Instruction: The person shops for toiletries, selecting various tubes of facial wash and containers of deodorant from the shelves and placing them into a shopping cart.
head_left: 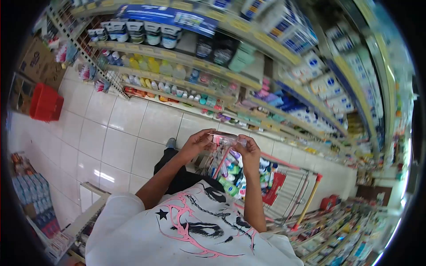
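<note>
A small clear bottle (225,139) with a pale label lies sideways between my two hands, in front of my chest. My left hand (199,144) is closed on one end of it, while the fingers of my right hand (249,150) pinch the other end. Just beyond and below my hands stands a shopping cart (298,184) with a red rim and a yellow handle. Many bottles and packs (233,170) in several colours are piled inside it, partly hidden by my right forearm.
Shelves of toiletries (177,80) run along the far side and curve to the right. A red basket (46,102) stands on the tiled floor (117,148) at the left. More stocked shelves (350,232) are at the lower right, and stacked packs (33,195) at the lower left.
</note>
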The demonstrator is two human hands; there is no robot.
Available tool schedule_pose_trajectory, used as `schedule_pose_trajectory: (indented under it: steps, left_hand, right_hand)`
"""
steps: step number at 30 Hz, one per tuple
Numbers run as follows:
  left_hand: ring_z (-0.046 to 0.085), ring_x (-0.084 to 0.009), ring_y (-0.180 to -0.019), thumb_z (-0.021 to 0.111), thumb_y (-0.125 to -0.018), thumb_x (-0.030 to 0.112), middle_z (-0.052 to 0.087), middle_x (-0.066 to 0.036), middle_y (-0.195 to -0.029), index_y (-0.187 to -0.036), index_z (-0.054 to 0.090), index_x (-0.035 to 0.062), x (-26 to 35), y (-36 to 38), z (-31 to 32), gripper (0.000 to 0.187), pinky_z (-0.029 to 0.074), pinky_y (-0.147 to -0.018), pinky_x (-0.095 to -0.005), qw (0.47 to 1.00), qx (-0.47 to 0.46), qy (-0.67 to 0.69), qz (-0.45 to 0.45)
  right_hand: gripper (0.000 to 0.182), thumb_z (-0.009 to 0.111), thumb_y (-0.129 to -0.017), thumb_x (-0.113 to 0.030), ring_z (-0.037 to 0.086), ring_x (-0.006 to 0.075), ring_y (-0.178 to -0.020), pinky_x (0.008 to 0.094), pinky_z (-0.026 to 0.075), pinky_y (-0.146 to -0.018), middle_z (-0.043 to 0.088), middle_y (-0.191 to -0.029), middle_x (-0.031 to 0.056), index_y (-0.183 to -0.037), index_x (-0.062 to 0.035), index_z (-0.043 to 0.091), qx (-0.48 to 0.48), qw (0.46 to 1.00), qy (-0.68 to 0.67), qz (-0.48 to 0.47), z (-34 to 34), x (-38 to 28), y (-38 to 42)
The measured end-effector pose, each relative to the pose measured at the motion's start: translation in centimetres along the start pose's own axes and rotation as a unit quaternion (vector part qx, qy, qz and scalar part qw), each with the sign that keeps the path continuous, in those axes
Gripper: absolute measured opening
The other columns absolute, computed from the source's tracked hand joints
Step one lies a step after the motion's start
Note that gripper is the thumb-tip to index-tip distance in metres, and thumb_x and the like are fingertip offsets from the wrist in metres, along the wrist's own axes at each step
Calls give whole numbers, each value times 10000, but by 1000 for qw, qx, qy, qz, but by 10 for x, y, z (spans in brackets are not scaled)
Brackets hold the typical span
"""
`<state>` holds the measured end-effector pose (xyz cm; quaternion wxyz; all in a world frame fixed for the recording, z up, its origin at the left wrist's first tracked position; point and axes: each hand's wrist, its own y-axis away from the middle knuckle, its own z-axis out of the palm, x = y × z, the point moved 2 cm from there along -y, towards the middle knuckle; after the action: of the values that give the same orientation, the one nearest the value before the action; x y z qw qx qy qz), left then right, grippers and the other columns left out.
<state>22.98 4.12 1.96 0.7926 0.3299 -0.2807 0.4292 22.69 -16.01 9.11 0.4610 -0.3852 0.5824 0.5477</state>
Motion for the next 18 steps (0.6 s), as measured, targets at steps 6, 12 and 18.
schedule_pose_trajectory:
  steps: [6,12,18]
  left_hand:
    - [664,-246,-853,622,-900,255,636,-190,-1091,-1210,573,1,-60,1,-205,404,522,-767,-348,831,189,-517,82]
    - [614,-152,-665,565,-875,252,642,-63,-852,-1086,615,46,-128,150,-355,298,484,-537,-294,857,446,-192,-175]
    - [608,-202,-524,611,-838,269,631,-98,-670,-936,639,-6,-200,317,-363,293,491,-461,-350,758,527,-162,-347]
  right_hand:
    - [315,716,-814,-58,642,237,-862,345,509,-778,650,-985,143,-1085,12,570,21,917,313,-245,105,5,-123]
    - [307,692,-789,-45,599,374,-916,412,472,-803,604,-1016,199,-1066,10,572,-4,850,412,-329,163,39,-219]
    - [342,705,-778,-114,522,372,-1117,473,369,-924,613,-1134,166,-1097,-43,602,34,789,536,-297,169,76,-263]
